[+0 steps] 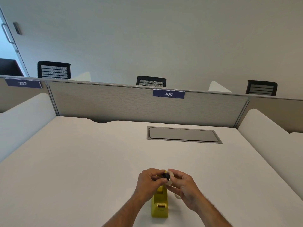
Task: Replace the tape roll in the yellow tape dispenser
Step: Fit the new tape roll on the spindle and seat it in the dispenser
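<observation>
The yellow tape dispenser stands on the white desk near the front edge, its cutter end toward me. Above its far end, my left hand pinches a black hub. My right hand holds a pale, translucent tape roll right against the hub. How far the hub sits inside the roll is hidden by my fingers. A second pale roll lies on the desk to the right of the dispenser, mostly covered by my right hand.
A grey cable-tray lid is set into the white desk at the back right. A grey partition labelled 306 closes the back, and white side dividers flank the desk. Black chairs stand behind the partition.
</observation>
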A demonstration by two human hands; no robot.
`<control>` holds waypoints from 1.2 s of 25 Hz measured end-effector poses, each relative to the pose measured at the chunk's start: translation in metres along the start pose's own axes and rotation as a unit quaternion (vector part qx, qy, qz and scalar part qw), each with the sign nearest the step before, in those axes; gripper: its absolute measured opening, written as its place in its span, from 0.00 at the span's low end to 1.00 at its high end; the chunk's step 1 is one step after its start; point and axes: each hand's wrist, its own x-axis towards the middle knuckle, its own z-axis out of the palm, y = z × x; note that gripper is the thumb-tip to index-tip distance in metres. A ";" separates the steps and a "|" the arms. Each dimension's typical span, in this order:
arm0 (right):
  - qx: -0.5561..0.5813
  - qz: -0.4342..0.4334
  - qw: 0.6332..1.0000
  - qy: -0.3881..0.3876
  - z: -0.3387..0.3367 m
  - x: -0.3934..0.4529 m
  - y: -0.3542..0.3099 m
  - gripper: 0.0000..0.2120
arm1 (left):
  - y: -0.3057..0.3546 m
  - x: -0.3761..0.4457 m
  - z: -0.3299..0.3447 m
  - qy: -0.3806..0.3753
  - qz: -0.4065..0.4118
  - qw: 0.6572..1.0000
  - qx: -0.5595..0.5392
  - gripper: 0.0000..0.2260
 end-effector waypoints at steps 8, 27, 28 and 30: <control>-0.041 -0.016 0.999 -0.024 0.006 -0.002 0.002 0.10 | 0.002 -0.002 0.007 0.005 0.039 0.999 0.021 0.15; -0.069 -0.043 0.997 -0.001 0.005 0.003 0.014 0.08 | -0.007 -0.002 0.001 -0.032 -0.074 0.995 -0.064 0.11; -0.073 -0.047 0.996 0.007 0.006 0.004 0.015 0.08 | -0.006 -0.002 0.001 -0.028 -0.075 0.995 -0.064 0.10; -0.075 -0.053 0.996 0.022 0.007 0.003 0.016 0.07 | -0.004 -0.002 0.002 -0.017 -0.077 0.995 -0.059 0.09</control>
